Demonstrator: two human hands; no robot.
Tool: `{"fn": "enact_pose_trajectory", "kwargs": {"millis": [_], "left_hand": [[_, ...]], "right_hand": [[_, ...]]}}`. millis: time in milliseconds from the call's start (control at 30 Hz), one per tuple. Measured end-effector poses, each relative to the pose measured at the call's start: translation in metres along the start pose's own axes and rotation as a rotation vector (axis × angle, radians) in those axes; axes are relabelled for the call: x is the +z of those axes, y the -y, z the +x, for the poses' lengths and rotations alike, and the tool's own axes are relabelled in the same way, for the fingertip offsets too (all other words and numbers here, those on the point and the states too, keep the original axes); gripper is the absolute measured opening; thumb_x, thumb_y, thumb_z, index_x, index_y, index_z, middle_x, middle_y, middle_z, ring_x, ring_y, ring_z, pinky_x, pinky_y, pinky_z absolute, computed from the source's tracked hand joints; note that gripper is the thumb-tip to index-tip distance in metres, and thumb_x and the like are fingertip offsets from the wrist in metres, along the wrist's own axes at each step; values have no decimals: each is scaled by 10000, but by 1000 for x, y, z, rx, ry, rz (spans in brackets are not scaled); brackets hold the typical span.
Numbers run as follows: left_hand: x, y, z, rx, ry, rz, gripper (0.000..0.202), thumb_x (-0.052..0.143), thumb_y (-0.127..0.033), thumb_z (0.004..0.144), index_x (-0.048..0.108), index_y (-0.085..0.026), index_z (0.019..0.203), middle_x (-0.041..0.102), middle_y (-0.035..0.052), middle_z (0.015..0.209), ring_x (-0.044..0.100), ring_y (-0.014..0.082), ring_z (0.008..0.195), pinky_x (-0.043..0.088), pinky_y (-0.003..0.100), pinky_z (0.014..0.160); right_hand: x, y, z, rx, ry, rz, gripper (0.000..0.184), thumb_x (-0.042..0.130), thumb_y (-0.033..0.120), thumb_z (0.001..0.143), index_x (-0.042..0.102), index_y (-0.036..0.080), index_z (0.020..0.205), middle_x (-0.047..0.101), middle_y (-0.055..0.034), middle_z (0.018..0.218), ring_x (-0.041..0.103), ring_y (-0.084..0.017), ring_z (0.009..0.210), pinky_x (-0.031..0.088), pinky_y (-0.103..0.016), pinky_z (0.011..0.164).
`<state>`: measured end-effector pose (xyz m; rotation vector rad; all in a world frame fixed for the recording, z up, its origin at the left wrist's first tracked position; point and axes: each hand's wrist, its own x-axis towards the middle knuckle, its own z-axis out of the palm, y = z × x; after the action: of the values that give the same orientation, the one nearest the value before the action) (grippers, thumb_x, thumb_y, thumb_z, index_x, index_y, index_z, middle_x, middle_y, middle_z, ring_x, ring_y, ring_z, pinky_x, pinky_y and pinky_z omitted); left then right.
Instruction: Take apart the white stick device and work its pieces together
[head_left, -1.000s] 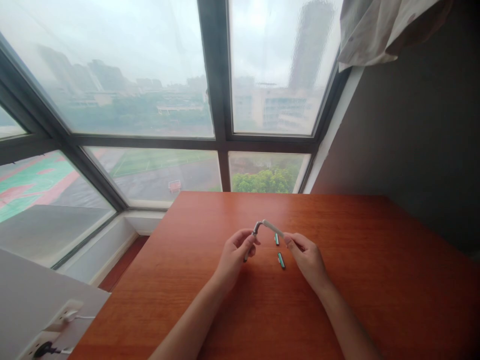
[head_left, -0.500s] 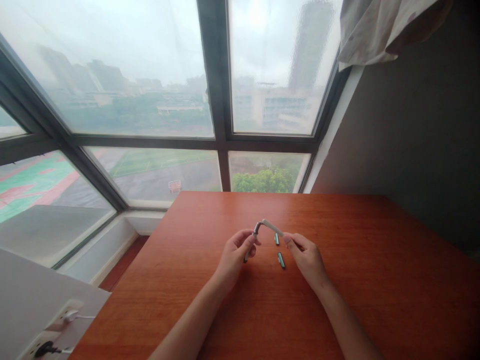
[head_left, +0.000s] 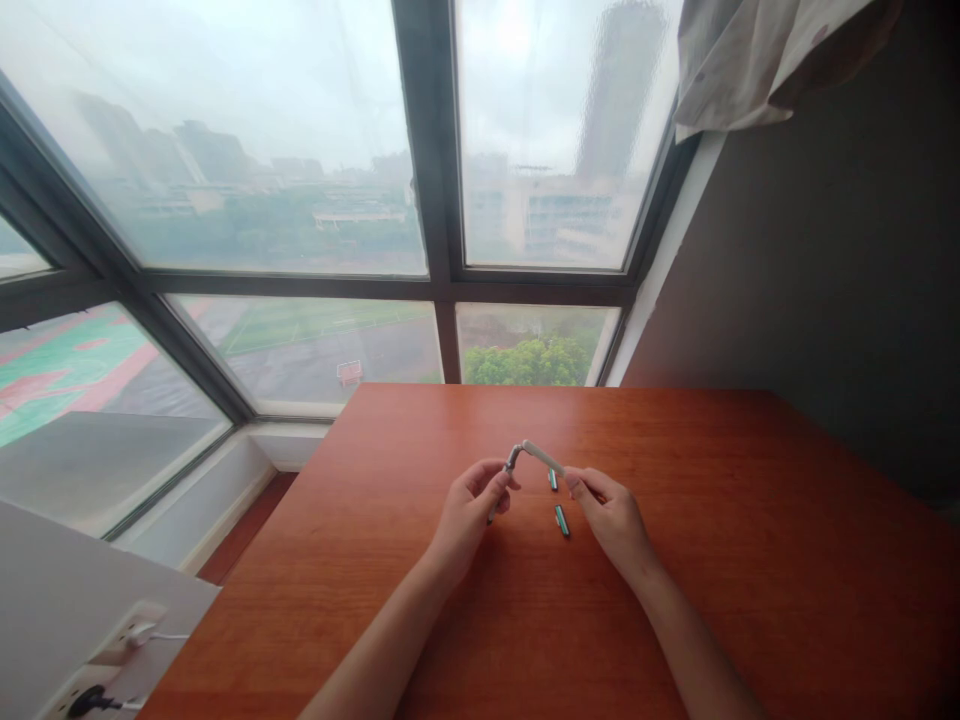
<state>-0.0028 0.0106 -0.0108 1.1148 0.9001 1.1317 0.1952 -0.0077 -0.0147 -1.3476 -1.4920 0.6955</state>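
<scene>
My left hand (head_left: 470,510) is closed around a slim razor handle (head_left: 512,460) with a curved, dark metallic neck that points up and right. Between the fingers of my right hand (head_left: 611,512) is a slim pale stick (head_left: 543,457), slanting up to the left. Its far end meets or nearly meets the curved neck; I cannot tell whether they touch. Below the stick, on the table, lie two small dark and teal bars that look like razor cartridges: a farther cartridge (head_left: 553,480), close to my right fingers, and a nearer cartridge (head_left: 562,521).
The reddish-brown wooden table (head_left: 360,600) spreads under both hands, its far edge near the window frame (head_left: 442,290). At lower left, plugs sit in a wall socket (head_left: 131,635). A pale cloth (head_left: 742,70) hangs at upper right beside a dark wall.
Both hands keep their grips and have barely moved. The pale stick's far end has shifted very slightly left.
</scene>
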Motion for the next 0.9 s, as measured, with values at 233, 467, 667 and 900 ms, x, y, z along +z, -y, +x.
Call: {"fn": "enact_pose_trajectory", "kwargs": {"millis": [233, 467, 667, 900], "left_hand": [[0, 0, 2, 2, -7, -13, 327, 648, -416, 773, 613, -144, 951, 632, 53, 793, 480, 96, 553, 338, 218, 509], [2, -2, 0, -12, -15, -9, 331, 654, -425, 765, 616, -147, 942, 632, 53, 791, 474, 98, 558, 337, 215, 508], [1, -1, 1, -14, -14, -11, 332, 659, -426, 757, 623, -148, 933, 635, 57, 794, 479, 100, 558, 344, 220, 512], [0, -2, 1, 0, -29, 1, 333, 652, -426, 763, 622, -145, 939, 635, 58, 798, 478, 97, 558, 344, 218, 508]], "right_hand": [[-1, 0, 0, -5, -4, -4, 415, 488, 503, 859, 722, 162, 821, 614, -19, 672, 554, -167, 646, 407, -232, 585], [0, -2, 0, 27, 1, 35, 414, 495, 496, 854, 723, 151, 858, 642, -40, 733, 575, -193, 715, 440, -252, 638], [0, -1, 0, 25, 13, 24, 408, 501, 498, 849, 729, 161, 880, 644, -37, 735, 574, -190, 707, 451, -257, 640], [-1, -3, 0, 10, -7, -15, 416, 496, 499, 852, 731, 156, 857, 611, -30, 685, 546, -177, 664, 430, -245, 606]]}}
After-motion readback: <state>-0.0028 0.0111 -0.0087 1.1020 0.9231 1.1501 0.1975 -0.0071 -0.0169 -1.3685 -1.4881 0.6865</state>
